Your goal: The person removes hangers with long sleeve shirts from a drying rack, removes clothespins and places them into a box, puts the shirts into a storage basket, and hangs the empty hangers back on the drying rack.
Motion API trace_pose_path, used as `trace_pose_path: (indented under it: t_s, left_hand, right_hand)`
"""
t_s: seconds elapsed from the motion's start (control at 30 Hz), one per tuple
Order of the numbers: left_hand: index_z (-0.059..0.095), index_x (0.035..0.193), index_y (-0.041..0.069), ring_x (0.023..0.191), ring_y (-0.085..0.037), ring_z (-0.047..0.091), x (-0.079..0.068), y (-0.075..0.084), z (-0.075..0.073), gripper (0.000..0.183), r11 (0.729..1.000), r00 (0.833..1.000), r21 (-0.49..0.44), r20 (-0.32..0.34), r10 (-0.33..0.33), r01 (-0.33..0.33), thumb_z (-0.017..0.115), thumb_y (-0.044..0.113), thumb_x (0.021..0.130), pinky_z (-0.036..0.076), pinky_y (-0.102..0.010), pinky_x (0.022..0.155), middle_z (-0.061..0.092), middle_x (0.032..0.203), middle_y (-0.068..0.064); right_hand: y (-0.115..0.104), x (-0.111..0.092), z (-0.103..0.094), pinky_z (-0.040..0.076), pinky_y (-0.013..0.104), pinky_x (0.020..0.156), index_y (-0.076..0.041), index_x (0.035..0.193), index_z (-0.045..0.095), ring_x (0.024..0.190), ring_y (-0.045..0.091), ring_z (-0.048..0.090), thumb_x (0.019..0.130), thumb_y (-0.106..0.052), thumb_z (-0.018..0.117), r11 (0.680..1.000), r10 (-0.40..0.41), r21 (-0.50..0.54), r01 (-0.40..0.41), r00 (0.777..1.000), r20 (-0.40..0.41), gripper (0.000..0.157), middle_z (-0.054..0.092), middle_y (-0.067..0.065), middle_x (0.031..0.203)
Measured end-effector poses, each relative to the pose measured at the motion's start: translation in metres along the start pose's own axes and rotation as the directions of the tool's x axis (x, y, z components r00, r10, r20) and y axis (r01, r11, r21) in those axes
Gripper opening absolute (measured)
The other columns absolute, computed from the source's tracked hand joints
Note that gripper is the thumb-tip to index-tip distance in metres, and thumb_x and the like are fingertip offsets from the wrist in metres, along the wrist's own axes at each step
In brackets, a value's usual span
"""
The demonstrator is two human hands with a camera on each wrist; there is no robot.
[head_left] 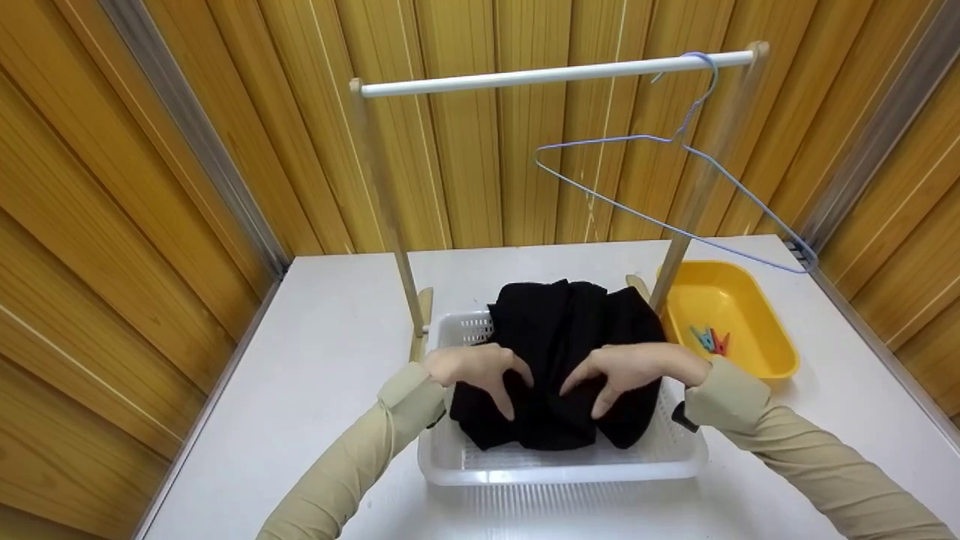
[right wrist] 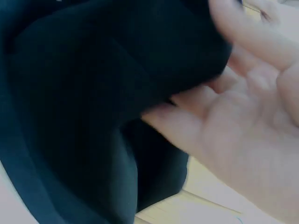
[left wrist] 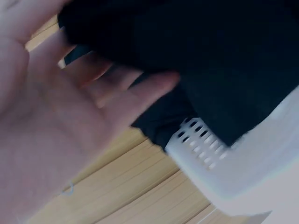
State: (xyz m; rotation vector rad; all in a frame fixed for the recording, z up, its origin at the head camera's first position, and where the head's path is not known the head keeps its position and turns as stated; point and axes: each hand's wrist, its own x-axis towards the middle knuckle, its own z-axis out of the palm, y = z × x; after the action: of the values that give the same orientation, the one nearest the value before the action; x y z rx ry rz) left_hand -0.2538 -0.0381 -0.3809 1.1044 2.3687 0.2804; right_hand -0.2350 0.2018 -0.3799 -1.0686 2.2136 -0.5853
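A bunched black cloth garment (head_left: 559,330) fills much of a white plastic basket (head_left: 562,475); its kind cannot be told from the folds. At its left part, my left hand (head_left: 480,367) grips the fabric, with fingers (left wrist: 140,95) slipped behind a fold in the left wrist view. My right hand (head_left: 637,366) holds the right part. In the right wrist view, its thumb (right wrist: 247,32) lies over the dark cloth (right wrist: 84,93) while the other fingers go underneath. Some fingertips are hidden by the fabric.
Behind the basket stands a rack with a white rail (head_left: 525,77) and wooden posts. A bluish wire hanger (head_left: 622,204) hangs near the rail's right end. At right, a yellow tub (head_left: 757,315) contains a teal clothespin (head_left: 703,339) and a red clothespin (head_left: 720,343). Wood-look walls enclose the white table (head_left: 300,390).
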Motion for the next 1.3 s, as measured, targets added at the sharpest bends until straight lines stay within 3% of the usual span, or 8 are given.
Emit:
trace_pose_path:
  t_s: [0.13, 0.27, 0.43, 0.7, 0.87, 0.97, 1.17, 1.3]
  left_hand:
    - [0.066, 0.104, 0.013, 0.095, -0.010, 0.052, -0.002, 0.004, -0.015, 0.043, 0.999, 0.999, -0.027, -0.029, 0.020, -0.021, 0.080, 0.031, 0.067, 0.040, -0.020, 0.079, 0.060, 0.105, 0.002]
    - [0.066, 0.098, 0.005, 0.090, -0.016, 0.055, -0.004, 0.005, -0.028, 0.035, 0.996, 0.990, -0.041, -0.127, 0.068, -0.074, 0.076, 0.027, 0.073, 0.041, -0.021, 0.075, 0.063, 0.095, -0.003]
    - [0.062, 0.105, 0.000, 0.095, -0.022, 0.055, 0.000, 0.001, -0.038, 0.038, 0.998, 0.968, -0.022, -0.244, 0.051, -0.058, 0.074, 0.023, 0.077, 0.041, -0.026, 0.080, 0.061, 0.101, -0.010]
    - [0.058, 0.111, 0.002, 0.097, -0.023, 0.054, 0.016, -0.007, -0.037, 0.045, 0.992, 0.881, 0.115, -0.472, 0.017, 0.042, 0.072, 0.029, 0.078, 0.042, -0.031, 0.082, 0.057, 0.106, -0.011]
    - [0.055, 0.118, 0.005, 0.096, -0.026, 0.052, 0.027, -0.012, -0.035, 0.052, 0.976, 0.826, 0.190, -0.564, 0.016, 0.111, 0.070, 0.035, 0.078, 0.045, -0.036, 0.077, 0.053, 0.107, -0.011]
    - [0.050, 0.124, 0.007, 0.101, -0.031, 0.050, 0.035, -0.016, -0.031, 0.060, 0.970, 0.804, 0.185, -0.594, -0.019, 0.160, 0.070, 0.040, 0.077, 0.046, -0.038, 0.076, 0.049, 0.115, -0.014]
    - [0.037, 0.137, 0.014, 0.115, -0.036, 0.038, 0.052, -0.024, -0.020, 0.077, 0.951, 0.805, 0.137, -0.574, -0.151, 0.277, 0.068, 0.049, 0.075, 0.043, -0.048, 0.080, 0.036, 0.133, -0.018]
    - [0.038, 0.137, 0.020, 0.118, -0.036, 0.035, 0.063, -0.028, -0.012, 0.074, 0.935, 0.801, 0.147, -0.569, -0.188, 0.324, 0.065, 0.051, 0.076, 0.040, -0.052, 0.082, 0.033, 0.135, -0.017]
  right_hand:
    - [-0.006, -0.010, -0.019, 0.043, 0.030, 0.082, -0.004, 0.118, 0.058, 0.098, 0.017, 0.055, 0.080, -0.027, 0.069, 0.999, 0.021, 0.036, -0.021, 1.000, 0.005, 0.045, 0.062, 0.005, 0.106]
    - [-0.010, -0.018, -0.041, 0.046, 0.029, 0.075, 0.000, 0.112, 0.060, 0.083, 0.014, 0.059, 0.083, -0.027, 0.067, 1.000, 0.025, 0.003, -0.024, 0.996, -0.090, 0.041, 0.065, 0.003, 0.090]
    - [-0.013, -0.024, -0.055, 0.046, 0.034, 0.074, 0.005, 0.116, 0.055, 0.082, 0.018, 0.058, 0.084, -0.027, 0.066, 0.995, 0.082, -0.041, -0.093, 0.973, -0.217, 0.047, 0.063, 0.007, 0.089]
    - [-0.002, -0.016, -0.055, 0.030, 0.051, 0.086, 0.002, 0.124, 0.048, 0.096, 0.035, 0.049, 0.083, -0.028, 0.066, 0.970, 0.139, -0.126, -0.206, 0.904, -0.404, 0.054, 0.059, 0.019, 0.105]
    - [0.008, -0.006, -0.050, 0.026, 0.054, 0.088, 0.003, 0.127, 0.046, 0.104, 0.035, 0.047, 0.081, -0.030, 0.068, 0.956, 0.116, -0.179, -0.231, 0.861, -0.495, 0.061, 0.053, 0.021, 0.115]
    - [0.015, 0.000, -0.046, 0.026, 0.055, 0.090, 0.001, 0.132, 0.041, 0.109, 0.040, 0.043, 0.078, -0.038, 0.070, 0.936, 0.117, -0.217, -0.275, 0.829, -0.546, 0.073, 0.046, 0.024, 0.123]
    - [0.030, 0.011, -0.035, 0.020, 0.060, 0.092, -0.007, 0.140, 0.030, 0.116, 0.052, 0.028, 0.071, -0.050, 0.071, 0.891, 0.163, -0.243, -0.383, 0.771, -0.616, 0.091, 0.031, 0.030, 0.133]
    - [0.042, 0.018, -0.030, 0.015, 0.064, 0.091, -0.011, 0.141, 0.028, 0.117, 0.055, 0.023, 0.072, -0.054, 0.067, 0.876, 0.212, -0.222, -0.428, 0.756, -0.619, 0.090, 0.027, 0.028, 0.137]
